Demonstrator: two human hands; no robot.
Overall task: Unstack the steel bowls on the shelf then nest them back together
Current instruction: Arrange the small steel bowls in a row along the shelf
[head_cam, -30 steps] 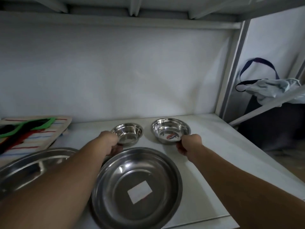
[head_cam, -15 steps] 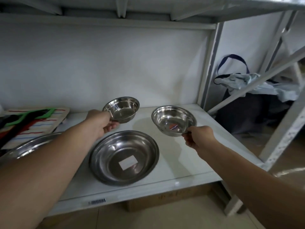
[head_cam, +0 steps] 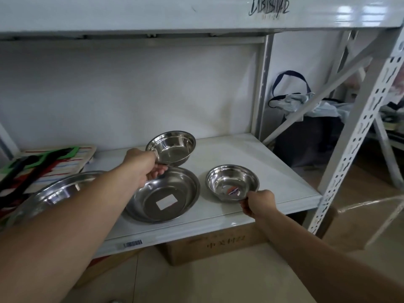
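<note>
My left hand [head_cam: 144, 166] grips the near rim of a small steel bowl [head_cam: 172, 147], held tilted in the air above the back edge of a large steel bowl [head_cam: 183, 189]. The large bowl rests on the white shelf [head_cam: 273, 171] and has a white label inside. My right hand [head_cam: 258, 203] pinches the near rim of a second small steel bowl [head_cam: 231, 181] with a red-and-blue sticker inside, held just to the right of the large bowl, low over the shelf.
A wider steel basin [head_cam: 59, 193] sits at the shelf's left, partly behind my left arm. A striped board with green and black pieces [head_cam: 43, 165] lies behind it. A perforated shelf post [head_cam: 354, 136] stands at right; a cardboard box [head_cam: 218, 243] sits below.
Both small bowls have been lifted off the shelf. The left one moved right, over the large bowl's back edge. The view has pulled back and now shows the shelf front and floor.
</note>
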